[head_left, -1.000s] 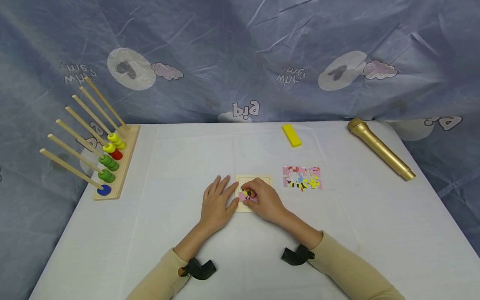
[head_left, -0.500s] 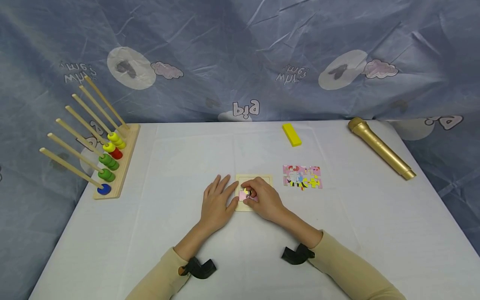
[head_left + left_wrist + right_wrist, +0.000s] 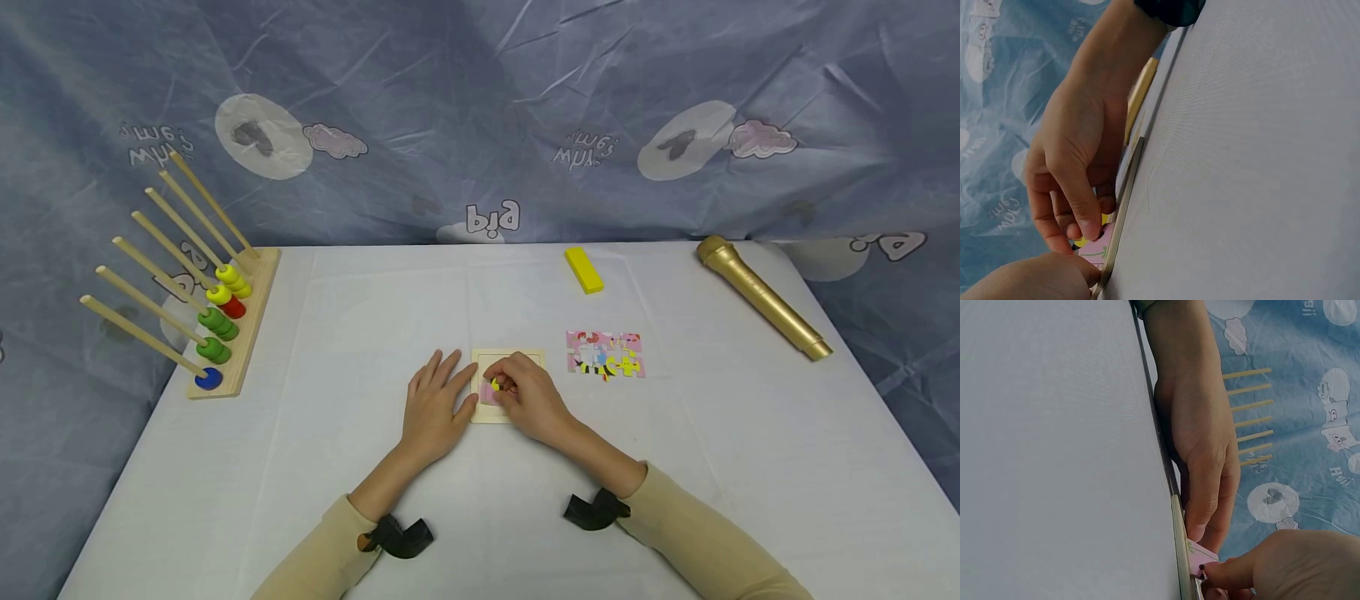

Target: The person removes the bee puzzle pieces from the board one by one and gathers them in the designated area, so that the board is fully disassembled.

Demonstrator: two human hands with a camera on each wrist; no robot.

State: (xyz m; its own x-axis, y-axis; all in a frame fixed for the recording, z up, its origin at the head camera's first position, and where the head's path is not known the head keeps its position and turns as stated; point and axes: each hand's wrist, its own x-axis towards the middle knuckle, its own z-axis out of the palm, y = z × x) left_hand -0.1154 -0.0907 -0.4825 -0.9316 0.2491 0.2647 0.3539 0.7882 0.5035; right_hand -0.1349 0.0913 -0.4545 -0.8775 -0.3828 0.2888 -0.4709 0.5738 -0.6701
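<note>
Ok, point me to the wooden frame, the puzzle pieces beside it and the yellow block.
Wooden frame (image 3: 491,415), head view: near rim.
Puzzle pieces (image 3: 602,358), head view: middle of the group.
Yellow block (image 3: 584,270), head view: middle of its top.

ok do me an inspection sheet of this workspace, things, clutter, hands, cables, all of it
Surface: white tablecloth, lightly creased
Job's things: wooden puzzle tray with a pink puzzle piece, partly hidden; jigsaw pieces right of it
Clutter: bead abacus at left, yellow block, gold microphone
Hands: left hand touches the tray's left edge; right hand curls its fingers onto the pink puzzle piece
Cables: nothing seen
Surroundings: blue-grey printed cloth behind
</note>
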